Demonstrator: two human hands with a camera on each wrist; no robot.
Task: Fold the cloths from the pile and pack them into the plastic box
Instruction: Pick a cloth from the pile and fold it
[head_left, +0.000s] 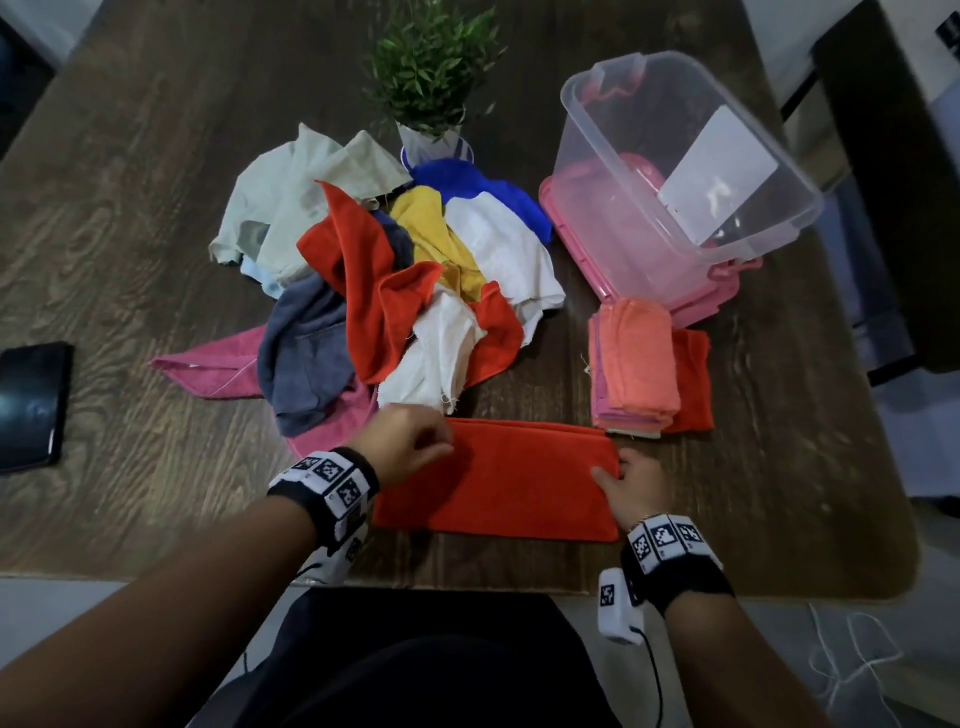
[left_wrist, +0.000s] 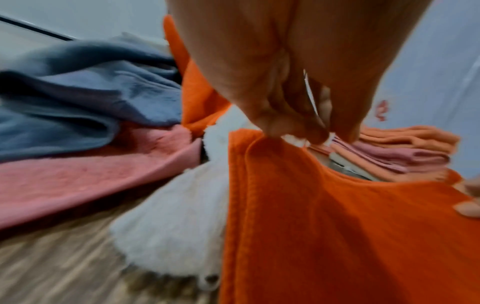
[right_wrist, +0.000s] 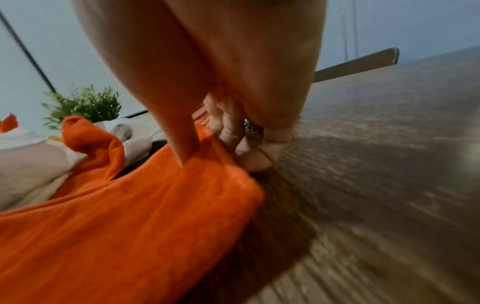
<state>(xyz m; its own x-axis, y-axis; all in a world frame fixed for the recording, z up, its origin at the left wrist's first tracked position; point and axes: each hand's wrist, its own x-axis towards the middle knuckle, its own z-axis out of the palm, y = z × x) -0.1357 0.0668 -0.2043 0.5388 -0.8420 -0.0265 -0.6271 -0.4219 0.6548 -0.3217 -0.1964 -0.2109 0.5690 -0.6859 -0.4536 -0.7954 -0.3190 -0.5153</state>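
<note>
Both forearms came in low over the table (head_left: 130, 218), which was the biggest thing in the room and carried everything else. Next in size was the plastic box (head_left: 691, 156), sitting well off to the right on its pink lid, with nothing packed in it that I could see. Then the pile (head_left: 395, 270), a loose heap of mixed colours behind the work area, and the folded stack (head_left: 636, 364) parked just in front of the box. The cloth in hand, the orange cloth (head_left: 498, 483), lay as a long strip along the near edge of the table. The left hand (head_left: 410, 441) was pinching its far left corner, and the right hand (head_left: 631, 486) had thumb and fingers clamped on the right end. If you ask me, the trick here was to keep both ends taut, line up the corners before bringing one end across, then press the crease flat so it'd match the stack.
</note>
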